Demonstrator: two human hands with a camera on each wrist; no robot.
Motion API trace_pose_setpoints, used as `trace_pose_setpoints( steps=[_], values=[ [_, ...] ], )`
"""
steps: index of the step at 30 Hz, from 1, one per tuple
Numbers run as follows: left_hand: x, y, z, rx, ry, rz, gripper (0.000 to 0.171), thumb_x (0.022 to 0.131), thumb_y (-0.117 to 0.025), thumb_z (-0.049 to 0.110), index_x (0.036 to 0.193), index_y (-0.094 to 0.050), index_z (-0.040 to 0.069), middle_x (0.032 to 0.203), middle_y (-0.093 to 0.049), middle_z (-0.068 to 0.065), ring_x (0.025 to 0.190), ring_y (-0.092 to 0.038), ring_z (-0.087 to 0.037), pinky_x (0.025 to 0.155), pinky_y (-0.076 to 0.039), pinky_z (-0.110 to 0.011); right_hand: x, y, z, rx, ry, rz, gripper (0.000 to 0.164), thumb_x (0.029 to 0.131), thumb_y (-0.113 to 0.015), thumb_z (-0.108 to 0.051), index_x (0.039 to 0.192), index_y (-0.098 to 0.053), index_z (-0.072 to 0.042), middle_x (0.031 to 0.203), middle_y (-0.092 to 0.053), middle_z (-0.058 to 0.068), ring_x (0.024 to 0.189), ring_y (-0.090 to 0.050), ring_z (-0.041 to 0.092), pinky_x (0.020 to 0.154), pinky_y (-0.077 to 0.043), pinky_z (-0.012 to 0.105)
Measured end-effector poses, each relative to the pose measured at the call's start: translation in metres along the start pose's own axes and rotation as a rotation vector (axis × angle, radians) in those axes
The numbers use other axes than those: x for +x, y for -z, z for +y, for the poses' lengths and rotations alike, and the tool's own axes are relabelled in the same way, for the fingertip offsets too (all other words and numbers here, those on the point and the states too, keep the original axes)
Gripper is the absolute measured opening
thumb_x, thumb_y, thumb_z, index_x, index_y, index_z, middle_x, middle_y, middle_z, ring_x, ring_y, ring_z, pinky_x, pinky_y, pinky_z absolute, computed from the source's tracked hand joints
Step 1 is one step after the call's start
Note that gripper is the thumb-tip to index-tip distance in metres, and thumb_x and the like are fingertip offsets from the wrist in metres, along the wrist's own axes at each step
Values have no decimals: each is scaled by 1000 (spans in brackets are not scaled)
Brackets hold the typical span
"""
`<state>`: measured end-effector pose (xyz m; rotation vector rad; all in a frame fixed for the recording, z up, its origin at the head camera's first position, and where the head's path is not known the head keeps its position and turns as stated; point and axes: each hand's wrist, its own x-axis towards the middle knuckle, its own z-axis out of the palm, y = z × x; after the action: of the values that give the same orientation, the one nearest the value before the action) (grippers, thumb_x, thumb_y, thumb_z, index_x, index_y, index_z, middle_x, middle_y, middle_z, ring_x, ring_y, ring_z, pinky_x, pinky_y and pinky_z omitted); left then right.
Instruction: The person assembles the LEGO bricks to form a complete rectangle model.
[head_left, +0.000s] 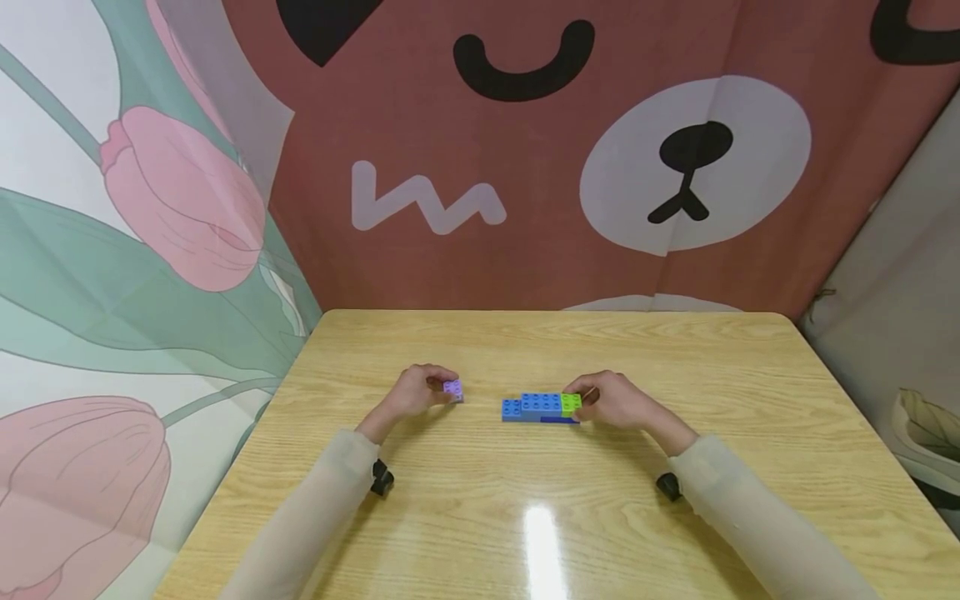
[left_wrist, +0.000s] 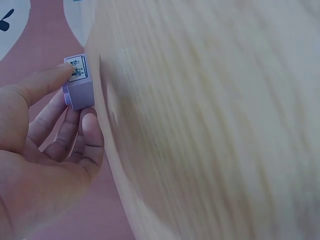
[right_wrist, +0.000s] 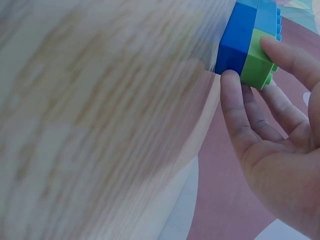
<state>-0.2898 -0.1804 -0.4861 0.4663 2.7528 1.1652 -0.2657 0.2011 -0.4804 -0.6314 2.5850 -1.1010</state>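
My left hand [head_left: 411,392] pinches a small purple toy building brick [head_left: 453,388] between thumb and fingers, low at the tabletop. A printed label with a dark border marks one side of that brick [left_wrist: 82,95] in the left wrist view. To the right, a joined row of bricks lies on the table. Its upper layer has a long blue brick [head_left: 542,402] and a green brick [head_left: 572,401]; a lighter blue brick [head_left: 512,407] and a dark blue brick [right_wrist: 235,47] sit below. My right hand [head_left: 618,402] holds the row's right end, thumb on the green brick.
The wooden table [head_left: 465,483] has its far edge against a hanging reddish-brown cloth [head_left: 420,275] with a cartoon bear. A tulip-print cloth [head_left: 187,200] hangs at the left. Black wrist devices [head_left: 669,486] show beneath both sleeves.
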Motion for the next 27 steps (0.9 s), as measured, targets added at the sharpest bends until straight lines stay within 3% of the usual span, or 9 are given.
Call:
trace_pose_setpoints(
  steps=[11, 27],
  values=[
    [1, -2, 12, -21, -21, -23, 34, 87, -80, 2, 120, -74, 8, 111, -71, -2, 102, -65, -20, 87, -53, -37, -1, -1, 1, 20, 7, -11, 36, 88, -80, -10, 123, -71, -7, 105, -70, 0, 91, -65, 18, 74, -55, 38],
    [2, -7, 34, -26, -62, -51, 34, 88, -80, 5, 122, -74, 10, 106, -70, 2, 101, -64, -19, 88, -52, -40, 0, 1, -1, -3, 0, 0, 37, 88, -81, -12, 124, -71, -8, 115, -70, 4, 96, -66, 22, 77, -56, 38]
  ],
)
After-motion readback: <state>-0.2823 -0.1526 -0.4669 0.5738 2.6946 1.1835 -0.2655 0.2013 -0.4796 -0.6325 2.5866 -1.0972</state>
